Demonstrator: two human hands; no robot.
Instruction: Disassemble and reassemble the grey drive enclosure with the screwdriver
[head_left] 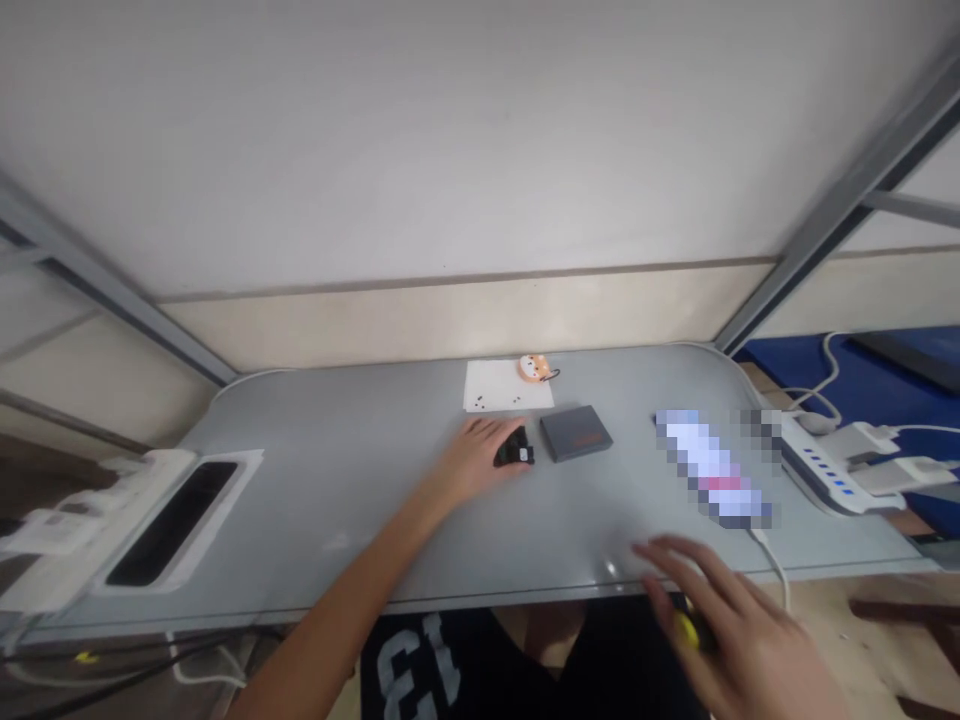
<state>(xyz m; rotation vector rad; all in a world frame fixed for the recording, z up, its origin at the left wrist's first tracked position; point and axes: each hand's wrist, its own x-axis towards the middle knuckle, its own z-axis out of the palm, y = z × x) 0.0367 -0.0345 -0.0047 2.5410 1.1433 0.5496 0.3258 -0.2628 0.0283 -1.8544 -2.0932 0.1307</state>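
Near the middle of the table, my left hand [487, 455] curls round a small black device [516, 448] that rests on the tabletop. A pale spot shows on its near right part; the kind of device I cannot make out. Just right of it lies a dark grey flat case [575, 432] with reddish marking. My right hand [731, 610] hovers over the table's front edge, smeared by motion, its fingers partly stretched. A yellow and black object [687, 630] sits between its thumb and palm, mostly hidden.
White paper [491, 380] with several tiny dark pieces lies at the back, bearing an orange animal-faced trinket [533, 368]. A blurred-out phone [709, 465] and power strip [825, 470] are at right. Another phone [176, 520] and white strip [112, 530] occupy the left. A wall rises behind.
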